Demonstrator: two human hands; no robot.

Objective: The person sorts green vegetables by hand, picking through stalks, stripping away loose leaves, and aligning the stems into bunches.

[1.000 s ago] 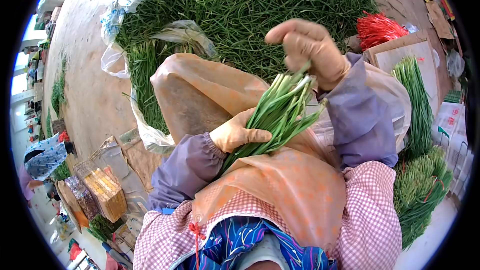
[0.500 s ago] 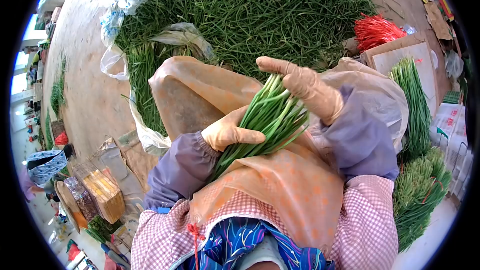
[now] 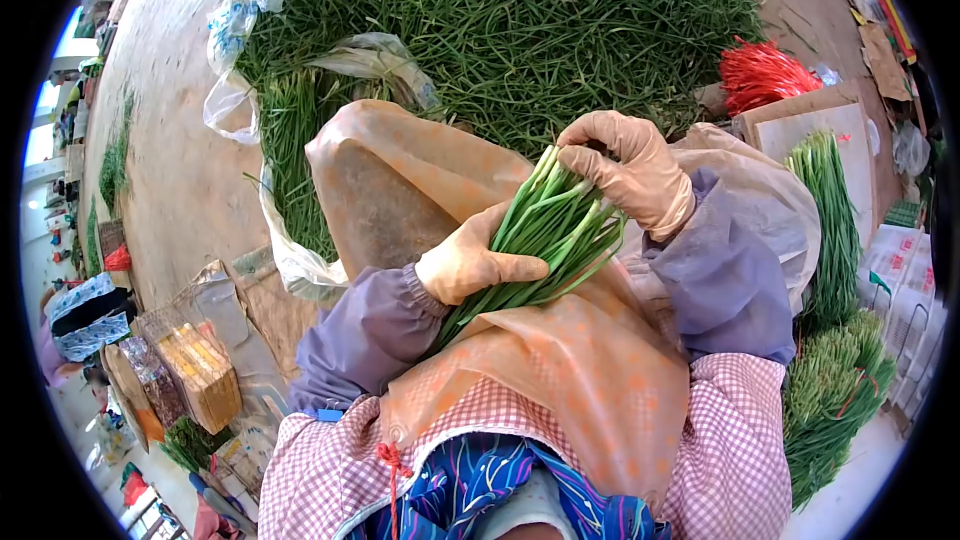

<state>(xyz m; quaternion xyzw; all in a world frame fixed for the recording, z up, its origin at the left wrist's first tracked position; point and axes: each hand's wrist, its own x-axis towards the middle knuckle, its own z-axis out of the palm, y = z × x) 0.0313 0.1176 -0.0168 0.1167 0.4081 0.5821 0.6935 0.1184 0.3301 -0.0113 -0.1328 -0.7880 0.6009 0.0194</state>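
Observation:
A bunch of garlic chives point(image 3: 545, 230) lies slantwise over my lap, pale stem ends pointing up and away from me. My left hand point(image 3: 475, 258), in a tan glove, is wrapped round its middle with the thumb across the top. At the pale ends, my gloved right hand point(image 3: 635, 170) has its thumb and forefinger pinched together on the stem tips. Under the bunch spreads a translucent orange-spotted plastic apron point(image 3: 540, 370), which hides its lower leaf ends in part.
Ahead lies a large heap of loose chives point(image 3: 520, 30), with a plastic bag point(image 3: 375, 65) on its near side. To the right are red ties point(image 3: 765, 75), a board point(image 3: 810, 140) and tied chive bundles point(image 3: 825, 230). A cardboard box point(image 3: 200, 370) stands at left.
My right hand's outstretched forefinger has bent in, and it now pinches the stem tips. My left hand keeps its hold on the chives, with a slight shift in view.

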